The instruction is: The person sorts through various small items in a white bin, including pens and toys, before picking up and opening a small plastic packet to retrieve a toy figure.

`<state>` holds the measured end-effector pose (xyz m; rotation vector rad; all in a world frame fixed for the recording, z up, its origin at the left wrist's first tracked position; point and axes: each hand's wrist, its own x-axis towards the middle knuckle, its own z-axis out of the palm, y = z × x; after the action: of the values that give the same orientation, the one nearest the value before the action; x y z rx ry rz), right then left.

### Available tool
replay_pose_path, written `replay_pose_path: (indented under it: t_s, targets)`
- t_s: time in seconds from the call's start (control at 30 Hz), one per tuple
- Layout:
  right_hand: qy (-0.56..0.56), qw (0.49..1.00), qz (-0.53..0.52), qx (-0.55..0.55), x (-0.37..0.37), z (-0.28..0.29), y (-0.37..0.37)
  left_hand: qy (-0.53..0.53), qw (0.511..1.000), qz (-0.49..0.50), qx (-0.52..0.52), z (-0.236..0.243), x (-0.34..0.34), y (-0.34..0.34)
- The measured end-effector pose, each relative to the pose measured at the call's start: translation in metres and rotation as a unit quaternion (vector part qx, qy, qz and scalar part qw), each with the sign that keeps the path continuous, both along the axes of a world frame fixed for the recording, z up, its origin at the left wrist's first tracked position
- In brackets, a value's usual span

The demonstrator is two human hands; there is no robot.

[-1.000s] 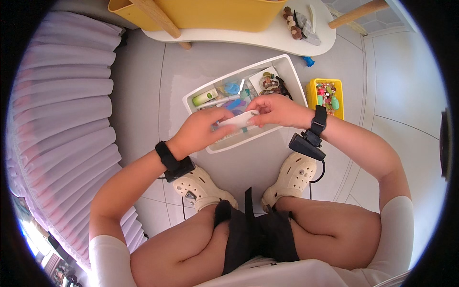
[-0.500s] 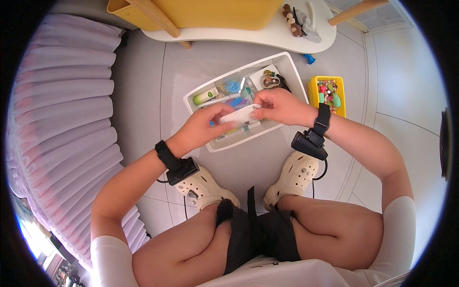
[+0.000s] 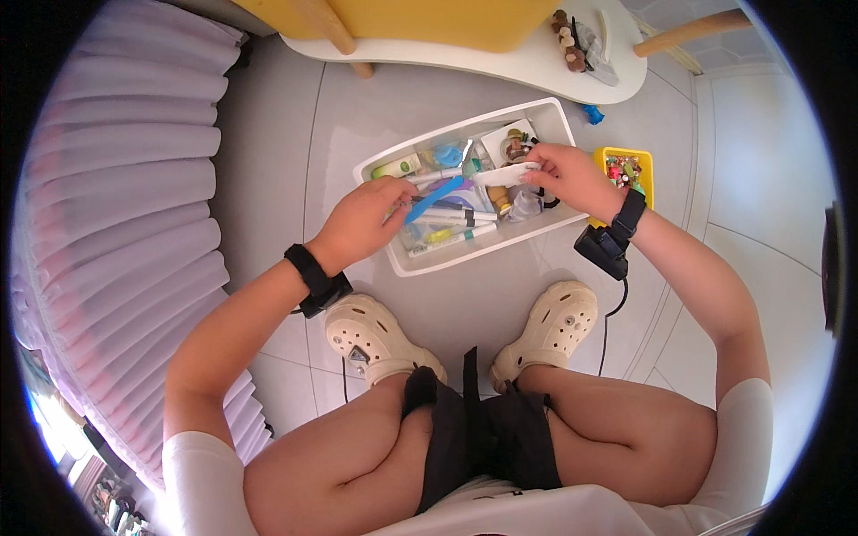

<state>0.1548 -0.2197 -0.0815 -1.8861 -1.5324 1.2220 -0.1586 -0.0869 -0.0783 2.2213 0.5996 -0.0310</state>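
My right hand (image 3: 567,180) pinches a flat white piece (image 3: 501,175) above the right part of a white plastic bin (image 3: 469,259). My left hand (image 3: 362,223) is at the bin's left side, fingers curled on the lower end of a blue strip-like item (image 3: 436,195). In the bin lie white pen-like tubes (image 3: 454,214), a green-and-white tube (image 3: 398,167), a light blue item (image 3: 447,156), a small white box (image 3: 498,138) with small trinkets on it, and other small pieces.
A yellow basket (image 3: 645,161) of small colorful items stands right of the bin. A blue object (image 3: 593,114) lies behind it. A white low shelf (image 3: 429,62) with wooden legs is at the back, a pleated lilac fabric (image 3: 134,196) at left. My clogs (image 3: 550,322) are below the bin.
My hands have moved apart: the right carried the white piece right and up, while the left let go of it and shifted left, now at the blue strip.
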Motion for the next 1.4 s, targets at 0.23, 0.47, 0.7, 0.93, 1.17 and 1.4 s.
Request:
replay_pose_path:
  t_s: [0.23, 0.47, 0.7, 0.93, 1.17, 1.4]
  targets:
    - [-0.146, 0.984, 0.061, 0.084, -0.005, 0.003, 0.007, 0.013, 0.97, -0.137, 0.199, -0.011, -0.005, -0.012]
    - [-0.207, 0.949, 0.078, 0.226, -0.017, -0.009, 0.009, 0.084, 0.959, -0.19, 0.19, -0.016, 0.0, 0.0]
    - [-0.14, 0.959, 0.165, 0.184, -0.053, -0.013, 0.022, 0.081, 0.97, -0.171, 0.152, -0.016, 0.0, 0.018]
    - [-0.104, 0.972, 0.157, 0.141, -0.071, -0.03, 0.036, 0.066, 0.975, -0.139, 0.162, -0.025, 0.012, 0.017]
    - [0.056, 0.991, 0.112, 0.045, -0.066, -0.019, 0.038, 0.041, 0.98, -0.021, -0.192, -0.015, 0.015, 0.025]
    - [0.167, 0.976, 0.105, -0.089, -0.059, -0.018, 0.029, -0.019, 0.899, 0.047, -0.436, -0.021, 0.006, 0.025]
